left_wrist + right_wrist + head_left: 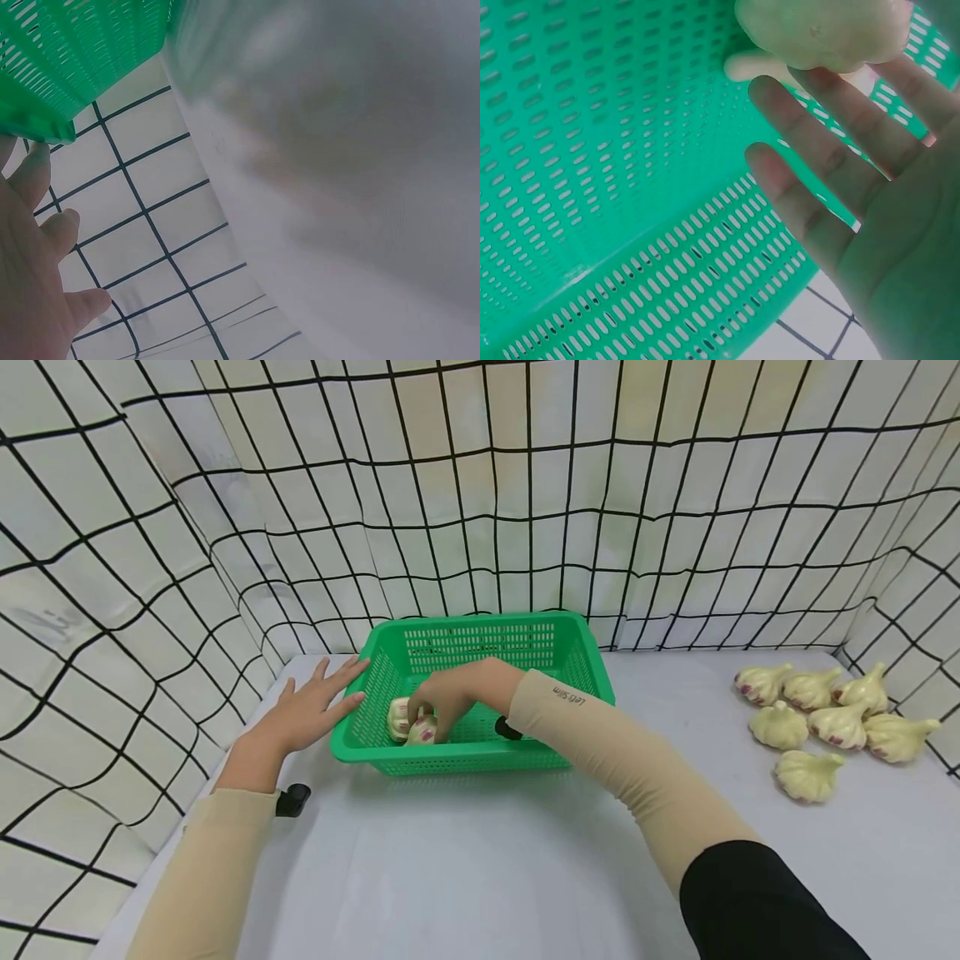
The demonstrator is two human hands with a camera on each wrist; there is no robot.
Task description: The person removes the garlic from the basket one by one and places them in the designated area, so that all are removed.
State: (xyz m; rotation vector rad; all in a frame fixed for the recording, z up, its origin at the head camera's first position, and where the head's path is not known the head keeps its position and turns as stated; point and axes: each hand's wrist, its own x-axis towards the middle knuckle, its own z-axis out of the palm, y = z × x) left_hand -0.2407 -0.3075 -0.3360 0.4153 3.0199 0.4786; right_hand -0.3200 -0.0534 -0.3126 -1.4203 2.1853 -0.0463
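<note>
A green plastic basket point(480, 760) with slotted walls stands on the white table. Inside it, at the left end, lies a garlic bulb point(398, 720) with purple streaks. My right hand point(457, 689) reaches down into the basket and holds a second garlic bulb point(422, 731) beside the first. In the right wrist view the fingertips meet the underside of that pale bulb point(825, 30), while the thumb is hidden. My left hand point(315, 706), fingers spread, touches the basket's left rim; the left wrist view has its fingers point(30, 176) close under the green rim point(45, 131).
Several garlic bulbs point(836, 727) lie grouped at the table's right side, one point(808, 776) nearer the front. A black net point(525, 518) over white walls encloses the back and both sides. The white tabletop point(465, 868) extends in front of the basket.
</note>
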